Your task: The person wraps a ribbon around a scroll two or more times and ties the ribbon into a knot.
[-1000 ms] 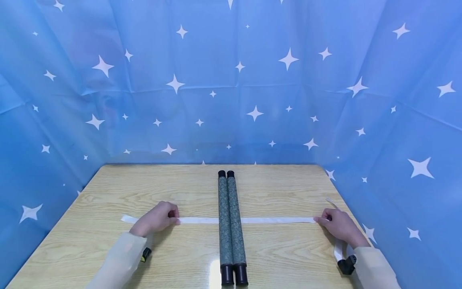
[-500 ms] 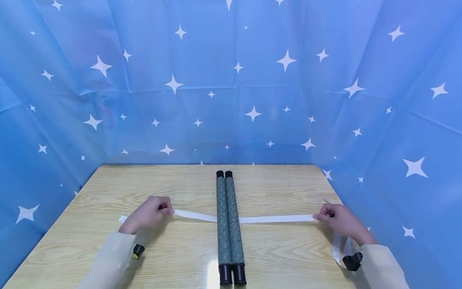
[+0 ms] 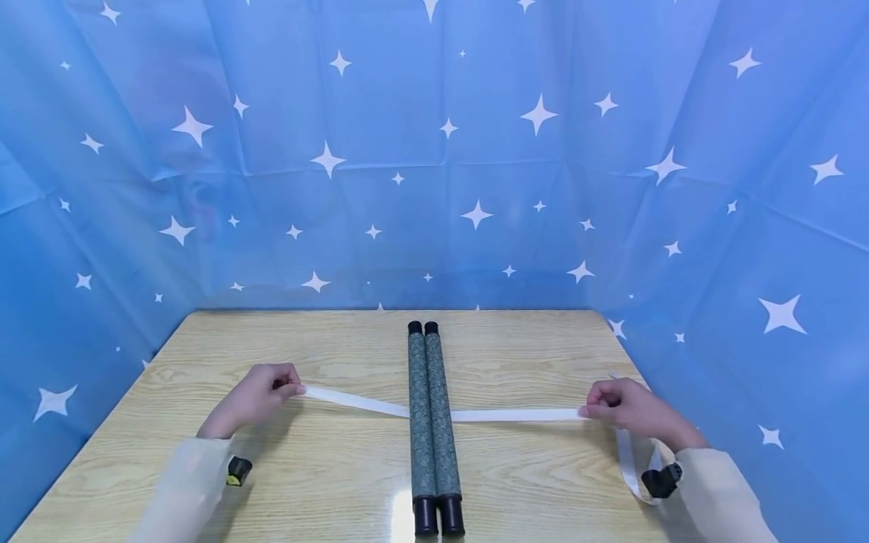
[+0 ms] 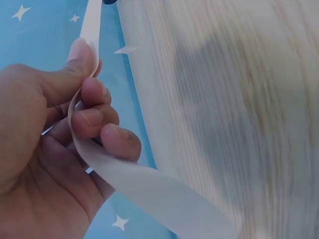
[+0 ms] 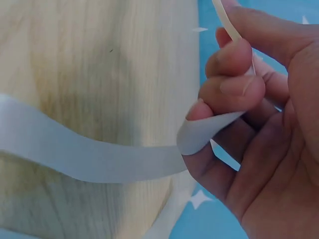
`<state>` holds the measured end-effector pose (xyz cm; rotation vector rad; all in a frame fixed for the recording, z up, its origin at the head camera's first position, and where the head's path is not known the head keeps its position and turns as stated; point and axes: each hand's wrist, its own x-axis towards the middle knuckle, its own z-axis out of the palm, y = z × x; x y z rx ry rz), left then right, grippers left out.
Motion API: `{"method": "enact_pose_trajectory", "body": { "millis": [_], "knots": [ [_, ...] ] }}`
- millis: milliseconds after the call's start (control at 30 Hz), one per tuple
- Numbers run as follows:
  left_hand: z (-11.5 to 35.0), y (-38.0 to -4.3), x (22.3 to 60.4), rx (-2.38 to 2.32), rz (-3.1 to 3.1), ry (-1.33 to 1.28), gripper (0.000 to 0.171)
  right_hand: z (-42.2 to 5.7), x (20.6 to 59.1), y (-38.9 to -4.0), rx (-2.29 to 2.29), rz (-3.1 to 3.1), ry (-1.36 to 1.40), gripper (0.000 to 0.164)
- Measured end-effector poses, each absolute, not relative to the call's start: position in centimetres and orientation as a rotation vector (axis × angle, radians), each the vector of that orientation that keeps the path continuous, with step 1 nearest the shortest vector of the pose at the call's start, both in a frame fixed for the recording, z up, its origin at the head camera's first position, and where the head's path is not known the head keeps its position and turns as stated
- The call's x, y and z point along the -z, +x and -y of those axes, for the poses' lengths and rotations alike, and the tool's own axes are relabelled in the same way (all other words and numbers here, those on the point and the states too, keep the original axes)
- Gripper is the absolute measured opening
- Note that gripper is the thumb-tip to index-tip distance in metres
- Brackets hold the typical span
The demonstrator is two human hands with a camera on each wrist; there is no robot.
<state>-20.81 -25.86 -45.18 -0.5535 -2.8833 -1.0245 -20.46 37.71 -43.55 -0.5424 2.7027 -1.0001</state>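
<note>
A rolled scroll (image 3: 421, 422), its two rollers side by side in green patterned cloth with dark end knobs, lies lengthwise on the table. A white ribbon (image 3: 516, 415) runs crosswise and passes out of sight beneath it. On the scroll's left, my left hand (image 3: 254, 400) pinches the ribbon between thumb and forefinger, raising that side at a slant. My right hand (image 3: 631, 413) pinches the other side near the table's right edge. In the left wrist view the ribbon (image 4: 134, 181) trails past curled fingers; in the right wrist view the ribbon (image 5: 99, 159) loops around them.
The wooden table (image 3: 326, 475) ends at a blue star-patterned curtain (image 3: 407, 98) behind and at both sides. Loose ribbon lies in a curve under my right wrist. A small black device (image 3: 239, 470) sits at my left cuff, and a similar one (image 3: 661, 480) at my right.
My left hand has moved left and up off the table, lifting the left ribbon into a slant. My right hand has shifted only slightly. The scroll stays in place.
</note>
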Motion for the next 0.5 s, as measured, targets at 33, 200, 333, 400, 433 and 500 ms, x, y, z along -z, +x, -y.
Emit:
{"method": "enact_pose_trajectory", "body": {
  "millis": [33, 200, 333, 400, 433, 500],
  "knots": [
    [26.0, -20.8, 45.2, 1.016, 2.886, -0.543, 0.014, -37.6, 43.5, -20.5, 1.008, -2.687, -0.549, 0.028],
    [26.8, -20.8, 44.8, 0.996, 2.902, -0.524, 0.014, -37.2, 43.3, -20.7, 1.059, -2.584, -0.571, 0.023],
    [27.3, -20.6, 44.5, 0.968, 2.901, -0.519, 0.013, -37.0, 43.3, -20.9, 1.06, -2.522, -0.577, 0.021],
    [27.6, -20.6, 44.5, 0.947, 2.9, -0.521, 0.013, -37.0, 43.3, -20.9, 1.044, -2.505, -0.585, 0.02],
    [27.8, -20.5, 44.4, 0.936, 2.896, -0.529, 0.013, -37.0, 43.2, -20.9, 1.032, -2.497, -0.593, 0.019],
    [28.3, -20.4, 44.3, 0.915, 2.899, -0.519, 0.012, -37.0, 43.0, -20.9, 1.028, -2.466, -0.633, 0.018]
  ]
}}
